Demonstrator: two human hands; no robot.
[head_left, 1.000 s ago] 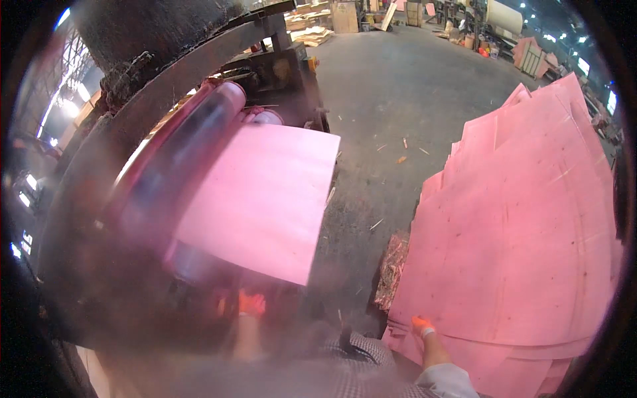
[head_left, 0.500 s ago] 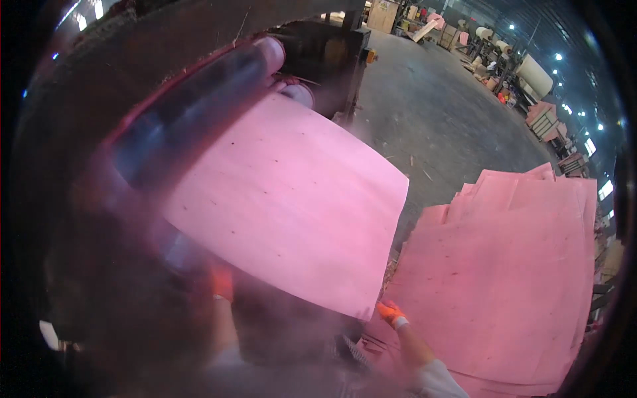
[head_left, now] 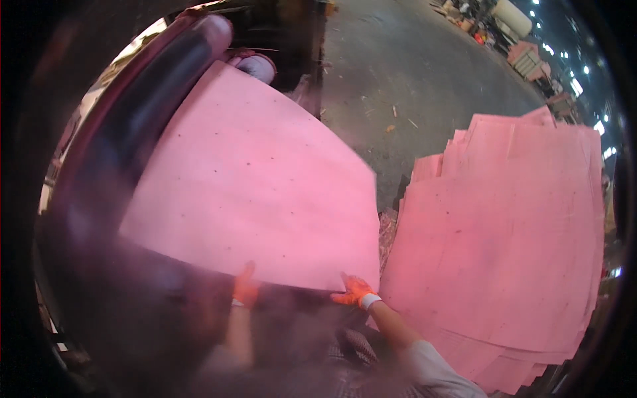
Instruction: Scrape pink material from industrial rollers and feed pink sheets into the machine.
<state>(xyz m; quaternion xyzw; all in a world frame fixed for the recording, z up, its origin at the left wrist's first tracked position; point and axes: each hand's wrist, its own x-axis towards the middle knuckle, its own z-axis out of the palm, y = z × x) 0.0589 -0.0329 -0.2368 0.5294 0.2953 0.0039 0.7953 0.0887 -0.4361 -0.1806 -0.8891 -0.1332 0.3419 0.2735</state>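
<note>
The sheet (head_left: 265, 179), pink and dotted with small dark specks, lies at the centre-left, its left edge up against the long dark roller (head_left: 126, 132) and its near edge facing the person. The left hand (head_left: 245, 286), in an orange glove, is at the middle of that near edge, one finger pointing up over the sheet; haze blurs it, so I cannot tell whether it grips. The right hand (head_left: 356, 292), gloved alike with a white band at the wrist, is at the near right corner, fingers spread, the thumb out to the left. A second roller (head_left: 259, 67) shows its pale end beyond the sheet's far left corner.

To the right, just beside the sheet, stands a stack (head_left: 497, 232) of pink sheets with uneven edges. Beyond is the grey floor (head_left: 378, 79), with a few scraps (head_left: 413, 123) on it. Farther off, at the upper right, lies a pale cylinder (head_left: 511, 18).
</note>
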